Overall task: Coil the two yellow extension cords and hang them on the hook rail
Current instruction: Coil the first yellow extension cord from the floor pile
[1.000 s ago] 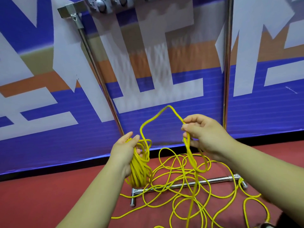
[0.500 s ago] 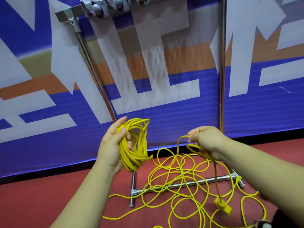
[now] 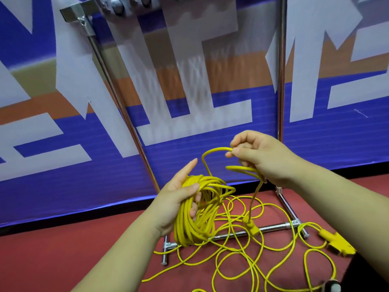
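- Hook rail point(image 3: 117, 6) above both hands is cut off by the top edge and blurred; hooks can't be counted.
- Dark object point(image 3: 334, 285) below the right forearm is cropped at the bottom edge and can't be identified.
- Loose yellow cord point(image 3: 252, 268) lies tangled on the red floor point(image 3: 63, 260) below the hands; can't tell if it is one cord or two.
- Left hand point(image 3: 172, 199) grips a coil point(image 3: 187, 226) of yellow cord, thumb across it, index finger straight.
- Right hand point(image 3: 265, 159), apart from the left and higher, pinches a strand point(image 3: 212, 150) that arcs down to the coil.
- Yellow plug point(image 3: 251, 226) hangs below the right hand, in front of the rack's base bar point(image 3: 271, 226).
- Yellow socket block point(image 3: 336, 242) lies on the floor under the right forearm, partly hidden by it.
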`<action>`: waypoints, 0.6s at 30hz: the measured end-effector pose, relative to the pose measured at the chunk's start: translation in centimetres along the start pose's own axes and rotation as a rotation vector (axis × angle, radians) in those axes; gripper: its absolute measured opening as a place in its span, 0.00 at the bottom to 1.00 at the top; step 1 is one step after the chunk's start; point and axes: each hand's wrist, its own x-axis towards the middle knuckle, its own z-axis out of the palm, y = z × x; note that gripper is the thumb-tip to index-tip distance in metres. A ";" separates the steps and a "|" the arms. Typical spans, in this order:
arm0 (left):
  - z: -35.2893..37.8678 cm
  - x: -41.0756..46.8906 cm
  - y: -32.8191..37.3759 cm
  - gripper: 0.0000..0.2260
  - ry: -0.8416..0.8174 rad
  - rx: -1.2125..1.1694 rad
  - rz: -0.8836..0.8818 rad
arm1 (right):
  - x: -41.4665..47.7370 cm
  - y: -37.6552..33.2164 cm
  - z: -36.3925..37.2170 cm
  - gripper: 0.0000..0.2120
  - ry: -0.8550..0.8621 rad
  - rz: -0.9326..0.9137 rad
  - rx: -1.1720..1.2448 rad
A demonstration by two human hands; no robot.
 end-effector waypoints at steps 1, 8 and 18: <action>0.1 0.1 -0.1 0.31 0.009 -0.004 -0.003 | -0.1 -0.2 0.0 0.05 -0.051 -0.004 -0.012; 0.8 0.7 -0.5 0.28 0.159 -0.104 -0.031 | -1.1 -0.8 0.2 0.04 -0.320 -0.020 -0.051; 1.7 1.6 0.2 0.21 0.447 -0.347 0.049 | -3.3 0.2 2.7 0.07 -0.493 0.010 -0.121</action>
